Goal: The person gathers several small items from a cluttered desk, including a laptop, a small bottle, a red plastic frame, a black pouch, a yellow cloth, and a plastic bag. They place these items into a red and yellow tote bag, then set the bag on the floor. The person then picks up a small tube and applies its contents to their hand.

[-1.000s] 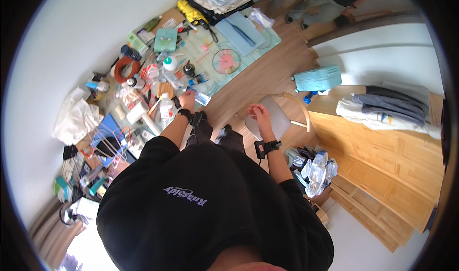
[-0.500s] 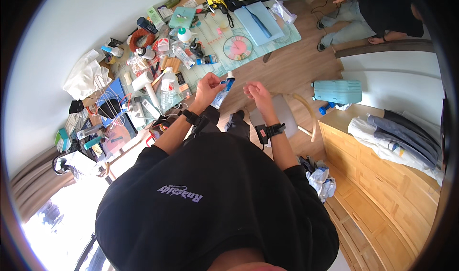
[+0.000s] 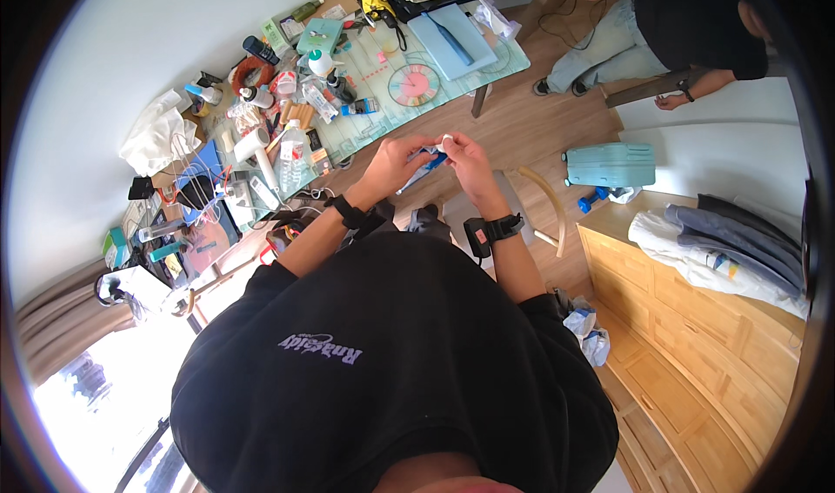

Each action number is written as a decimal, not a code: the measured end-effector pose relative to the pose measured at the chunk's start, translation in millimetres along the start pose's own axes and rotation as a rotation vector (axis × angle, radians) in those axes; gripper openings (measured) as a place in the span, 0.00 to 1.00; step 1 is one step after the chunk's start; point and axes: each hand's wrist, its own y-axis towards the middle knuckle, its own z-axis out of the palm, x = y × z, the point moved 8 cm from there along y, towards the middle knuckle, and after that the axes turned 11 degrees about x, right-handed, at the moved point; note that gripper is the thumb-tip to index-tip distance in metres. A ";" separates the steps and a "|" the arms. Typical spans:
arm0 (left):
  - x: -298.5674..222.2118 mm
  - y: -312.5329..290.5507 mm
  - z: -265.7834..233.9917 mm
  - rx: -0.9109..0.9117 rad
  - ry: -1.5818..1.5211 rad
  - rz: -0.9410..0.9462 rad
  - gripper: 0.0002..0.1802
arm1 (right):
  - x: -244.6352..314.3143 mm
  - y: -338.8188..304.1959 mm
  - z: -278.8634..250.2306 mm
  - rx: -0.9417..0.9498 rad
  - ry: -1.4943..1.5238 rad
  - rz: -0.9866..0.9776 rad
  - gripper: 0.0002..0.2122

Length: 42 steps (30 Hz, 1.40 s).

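Note:
My left hand (image 3: 396, 162) and my right hand (image 3: 465, 158) meet in front of my chest, over the wooden floor. Between them is a small blue and white packet (image 3: 432, 152); both hands grip it, the left on its blue body, the right pinching its white end. Each wrist carries a black band. My black sweatshirt (image 3: 383, 362) fills the lower middle of the view and hides my lap.
A long cluttered table (image 3: 487, 67) with bottles, cables, boxes and a round pink dial runs from upper middle to the left. A second person sits at the top right. A pale teal suitcase (image 3: 609, 162), a curved wooden chair (image 3: 548, 206) and a wooden dresser (image 3: 696, 336) with folded clothes stand to the right.
My left hand came away from the table with the blue packet and both hands closed on it in front of me. The view swung left.

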 end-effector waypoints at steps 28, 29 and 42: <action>-9.6 -10.4 76.2 0.291 -0.572 -0.235 0.13 | 31.0 -23.1 8.2 -0.123 0.351 -0.101 0.18; -11.1 -10.3 76.3 0.279 -0.546 -0.214 0.14 | 29.0 -21.2 4.6 -0.160 0.329 -0.123 0.18; 40.0 -10.7 38.3 0.173 -0.738 -0.421 0.13 | -7.4 40.1 26.2 0.025 0.276 0.020 0.22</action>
